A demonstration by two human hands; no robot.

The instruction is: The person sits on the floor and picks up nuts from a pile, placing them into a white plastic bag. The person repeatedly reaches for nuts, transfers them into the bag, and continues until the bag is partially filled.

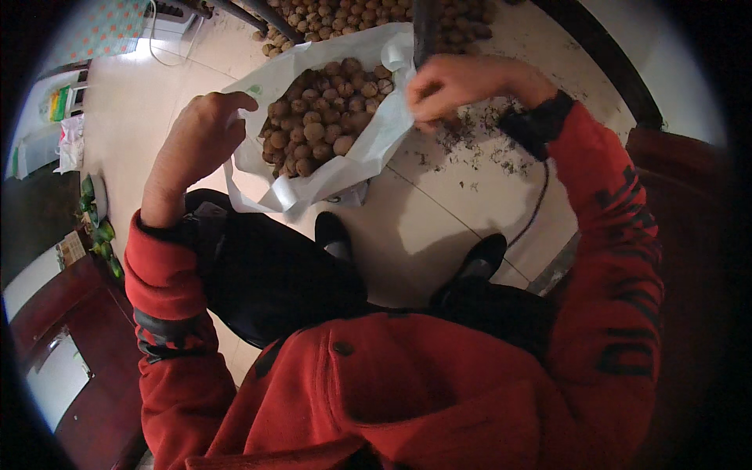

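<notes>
A white bag [352, 167] stands wide-mouthed on the floor in front of me, with a heap of walnuts [314, 117] inside it. On the bag's left side, my left hand [205, 138] pinches the rim between thumb and fingers. My right hand [449, 88], slightly blurred, is closed at the right edge of the bag, and its fingertips are partly hidden. Two loose strips of the bag curl at its near side and far right corner.
More walnuts [346, 17] lie spread on the floor behind the bag. Dark poles [425, 29] stand beside it. Dark debris [470, 138] is scattered on the tiles at right, near a thin cable [537, 205]. Green vegetables [101, 229] lie far left. My shoes [333, 229] are below the bag.
</notes>
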